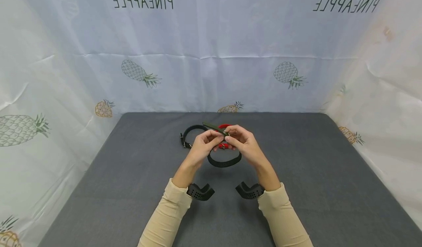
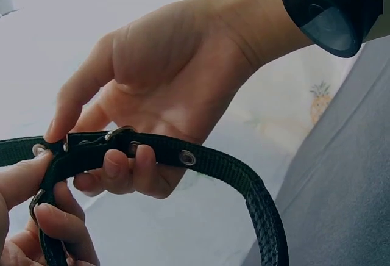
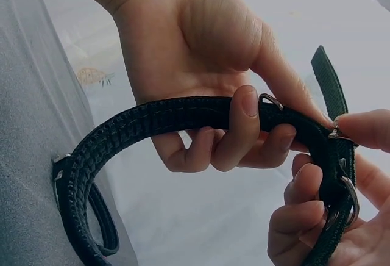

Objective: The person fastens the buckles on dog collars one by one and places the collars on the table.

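Both hands hold a dark green dog collar [image 1: 224,164] above the table, its loop hanging down toward the person. My left hand [image 1: 202,146] pinches the strap from the left, and in the right wrist view its fingers curl round the collar [image 3: 177,112]. From the right my right hand [image 1: 248,144] grips the collar near the metal buckle [image 3: 334,133]. In the left wrist view the right fingers wrap the strap beside a metal eyelet [image 2: 187,157]. The strap's free tail [image 3: 326,71] sticks out past the buckle. Fingertips partly hide the buckle.
On the grey table [image 1: 132,188], a black collar [image 1: 185,132] lies beyond the left hand. A red collar [image 1: 225,125] lies behind both hands and is partly hidden. White pineapple-print curtains [image 1: 217,38] enclose the table at the back and sides.
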`<state>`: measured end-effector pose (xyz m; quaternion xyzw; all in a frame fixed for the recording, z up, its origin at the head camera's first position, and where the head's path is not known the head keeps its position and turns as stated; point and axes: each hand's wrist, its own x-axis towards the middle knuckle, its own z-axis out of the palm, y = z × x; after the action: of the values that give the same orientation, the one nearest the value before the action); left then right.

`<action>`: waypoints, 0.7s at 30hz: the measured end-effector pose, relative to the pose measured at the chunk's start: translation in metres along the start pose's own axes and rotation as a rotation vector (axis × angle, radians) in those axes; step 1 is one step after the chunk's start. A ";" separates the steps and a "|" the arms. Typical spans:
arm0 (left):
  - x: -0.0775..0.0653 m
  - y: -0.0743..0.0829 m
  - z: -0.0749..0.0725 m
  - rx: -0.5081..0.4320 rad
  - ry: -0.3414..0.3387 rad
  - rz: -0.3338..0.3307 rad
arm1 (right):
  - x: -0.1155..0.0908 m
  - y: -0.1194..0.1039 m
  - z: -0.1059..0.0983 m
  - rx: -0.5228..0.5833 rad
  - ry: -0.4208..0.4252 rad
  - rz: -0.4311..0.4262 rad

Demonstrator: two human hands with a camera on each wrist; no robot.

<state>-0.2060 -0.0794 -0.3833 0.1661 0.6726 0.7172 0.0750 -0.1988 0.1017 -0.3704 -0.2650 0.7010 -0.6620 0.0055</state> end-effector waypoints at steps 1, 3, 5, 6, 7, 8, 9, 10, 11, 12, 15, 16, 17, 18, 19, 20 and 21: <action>0.000 0.000 0.000 0.000 0.005 0.002 | 0.000 0.000 0.000 0.005 -0.003 -0.002; 0.000 0.000 0.000 0.001 0.015 0.003 | 0.000 0.000 0.000 0.019 -0.008 -0.011; -0.001 0.001 0.000 0.005 0.024 0.001 | 0.000 0.000 0.001 0.037 -0.013 -0.022; -0.001 0.001 0.000 0.006 0.028 0.000 | 0.000 0.000 0.001 0.045 -0.015 -0.024; -0.001 0.002 0.000 0.006 0.031 0.001 | 0.000 0.001 0.001 0.050 -0.016 -0.028; -0.001 0.002 0.000 0.007 0.033 -0.002 | 0.000 0.000 0.001 0.054 -0.015 -0.031; -0.001 0.002 0.000 0.008 0.034 -0.003 | 0.001 0.001 0.001 0.059 -0.015 -0.031; -0.001 0.002 -0.001 0.007 0.034 -0.003 | 0.001 0.000 0.001 0.061 -0.015 -0.030; -0.001 0.002 -0.001 0.004 0.034 -0.002 | 0.001 0.000 0.001 0.063 -0.017 -0.028; -0.001 0.002 -0.001 0.001 0.034 0.001 | 0.001 0.001 0.001 0.062 -0.017 -0.026; -0.001 0.001 -0.002 -0.008 0.027 0.005 | 0.001 0.001 0.000 0.057 -0.018 -0.031; 0.000 0.001 -0.002 -0.014 0.025 0.004 | 0.001 0.001 0.000 0.057 -0.018 -0.035; 0.000 0.001 -0.003 -0.017 0.023 0.003 | 0.001 0.001 0.000 0.056 -0.019 -0.039; 0.000 0.001 -0.003 -0.018 0.023 0.001 | 0.001 0.002 0.000 0.054 -0.018 -0.041; 0.000 0.001 -0.003 -0.019 0.026 -0.002 | 0.001 0.002 0.000 0.054 -0.018 -0.041; 0.000 0.002 -0.003 -0.017 0.028 -0.005 | 0.001 0.002 0.000 0.054 -0.020 -0.039; -0.001 0.002 -0.003 -0.014 0.031 -0.007 | 0.001 0.002 0.000 0.055 -0.021 -0.036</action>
<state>-0.2064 -0.0829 -0.3814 0.1518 0.6694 0.7240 0.0682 -0.2005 0.1014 -0.3715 -0.2840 0.6776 -0.6784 0.0084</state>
